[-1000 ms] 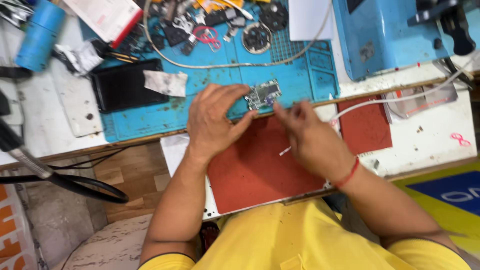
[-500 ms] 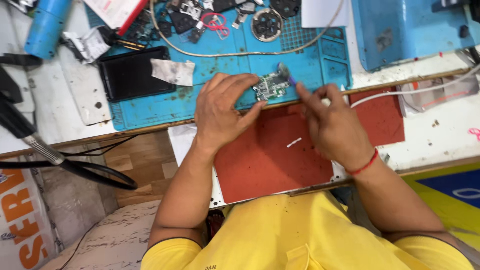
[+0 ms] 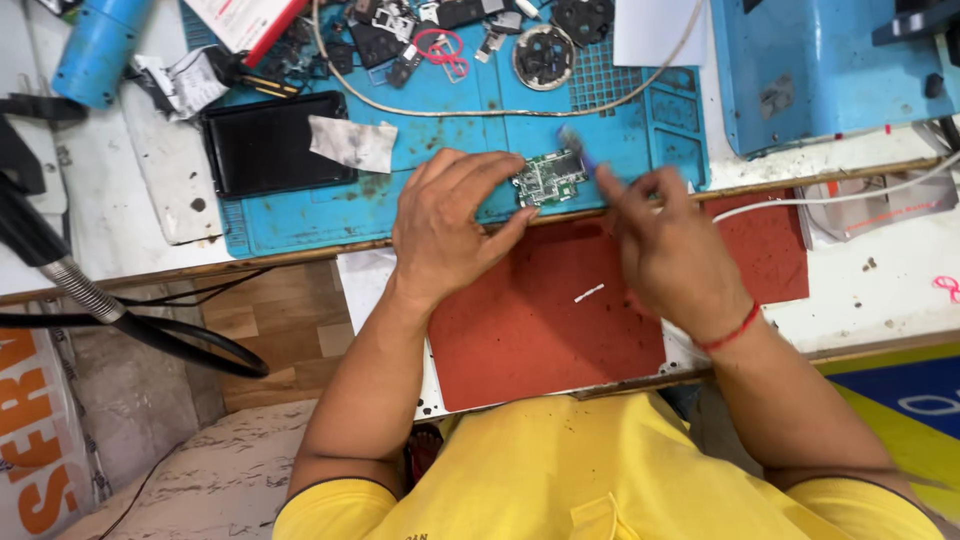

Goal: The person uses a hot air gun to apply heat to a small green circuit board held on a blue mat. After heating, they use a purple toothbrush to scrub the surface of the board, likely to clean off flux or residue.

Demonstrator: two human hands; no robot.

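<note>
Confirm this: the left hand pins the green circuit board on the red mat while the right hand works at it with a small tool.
Wrong mat. The head view shows the left hand pinning the circuit board on the blue mat; the red mat lies nearer the person. The right hand does work at it with a small tool.

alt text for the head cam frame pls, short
Seen from above, a person's left hand pins a small green circuit board on a blue silicone work mat, while the motion-blurred right hand works a thin blue-tipped tool at it. A black rectangular tray and loose phone parts lie on the mat.
</note>
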